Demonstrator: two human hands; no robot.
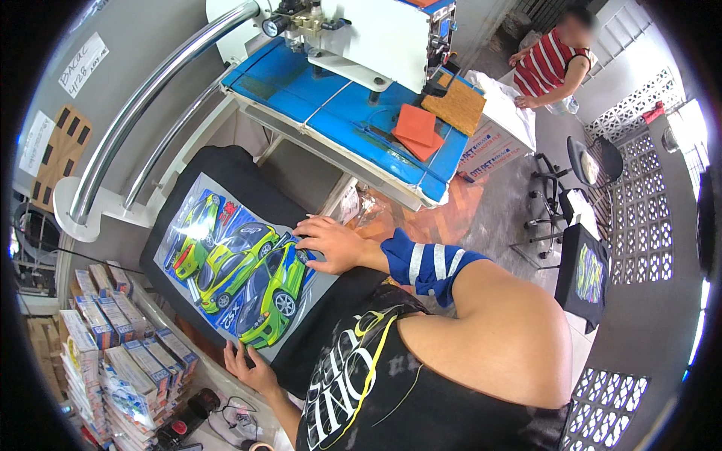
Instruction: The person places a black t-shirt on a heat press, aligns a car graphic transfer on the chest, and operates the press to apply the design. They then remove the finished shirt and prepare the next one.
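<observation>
A black T-shirt (pixel 204 159) is spread over the platen in front of me, and a shiny transfer film (pixel 233 259) printed with green cars lies on it. My right hand (pixel 331 243) rests on the film's right edge, fingers spread flat. At the near lower edge of the film, my left hand (pixel 252 371) touches it with its fingertips, fingers apart. Neither hand grips anything. A blue and white striped sleeve (pixel 429 263) sits on my right arm.
The heat press machine (pixel 368 45) has a blue table (pixel 301 90) with orange pads (pixel 418 129). Stacked boxes (pixel 139 361) stand at the lower left. Chrome bars (pixel 150 98) curve above the shirt. A person in a striped top (pixel 540 66) stands at the far right, near a carton (pixel 500 143).
</observation>
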